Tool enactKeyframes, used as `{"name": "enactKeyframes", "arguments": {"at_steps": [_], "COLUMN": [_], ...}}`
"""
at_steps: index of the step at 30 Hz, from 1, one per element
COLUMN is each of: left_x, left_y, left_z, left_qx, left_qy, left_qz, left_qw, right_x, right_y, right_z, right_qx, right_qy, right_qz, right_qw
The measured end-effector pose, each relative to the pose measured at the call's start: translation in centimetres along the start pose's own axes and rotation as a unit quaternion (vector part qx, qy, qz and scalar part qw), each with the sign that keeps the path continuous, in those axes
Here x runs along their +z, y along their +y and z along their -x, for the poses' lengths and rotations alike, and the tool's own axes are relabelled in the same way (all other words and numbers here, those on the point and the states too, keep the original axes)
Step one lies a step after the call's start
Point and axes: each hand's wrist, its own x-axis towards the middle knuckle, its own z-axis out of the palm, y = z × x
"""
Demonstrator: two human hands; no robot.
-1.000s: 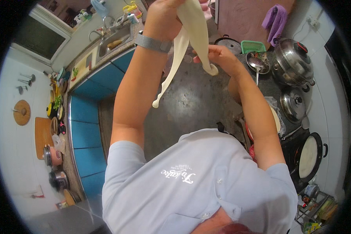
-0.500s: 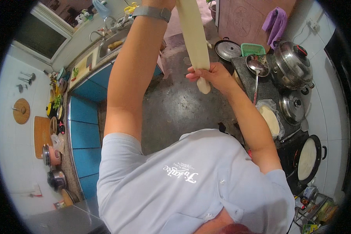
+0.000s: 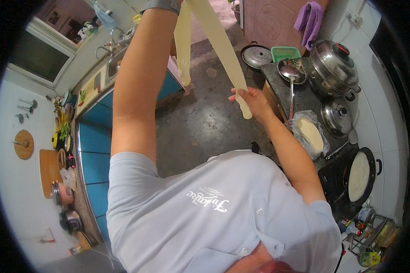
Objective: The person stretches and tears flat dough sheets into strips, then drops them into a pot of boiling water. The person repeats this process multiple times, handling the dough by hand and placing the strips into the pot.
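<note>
My right hand [image 3: 254,101] pinches a long, pale strip of dough [image 3: 218,45] near its lower end, with a short rounded tip hanging below the fingers. From there the strip slants up and left to the top edge of the picture. A second pale length [image 3: 182,48] hangs loose beside my left forearm, its top also cut off by the edge. That forearm is raised, with a grey wristband [image 3: 161,5] at the wrist; the left hand lies beyond the frame. Right of my right forearm, a pale slab of dough [image 3: 310,133] lies in a clear plastic bag on the dark counter.
A black pan [image 3: 361,177] with a round pale flatbread is on the stove at right. Behind it stand a lidded pot [image 3: 341,119], a large steamer [image 3: 335,66] and a ladle in a bowl [image 3: 292,75]. Blue cabinets [image 3: 94,150] and a sink line the left.
My left arm has moved higher and left, so its hand has left the picture. A second hanging length of dough now shows. My right hand is slightly lower and still grips the strip.
</note>
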Motion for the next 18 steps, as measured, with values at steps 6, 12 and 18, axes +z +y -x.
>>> {"name": "enactKeyframes", "arguments": {"at_steps": [6, 12, 18], "left_x": [-0.8, -2.8, -9.0], "left_y": [1.9, 2.5, 2.5], "left_z": [-2.0, -4.1, -9.6], "left_qx": [0.075, 0.141, 0.164], "left_qy": [0.071, 0.063, 0.036], "left_qz": [-0.025, -0.030, -0.027], "left_qw": [0.994, 0.988, 0.985], "right_x": [-1.1, -2.8, -1.0], "right_y": [2.0, 6.5, 1.8], "right_z": [1.4, 4.8, 5.1], "right_qx": [-0.066, -0.047, -0.008], "right_qy": [0.121, 0.120, 0.012], "right_qz": [0.205, 0.271, 0.189], "right_qw": [0.969, 0.954, 0.982]}}
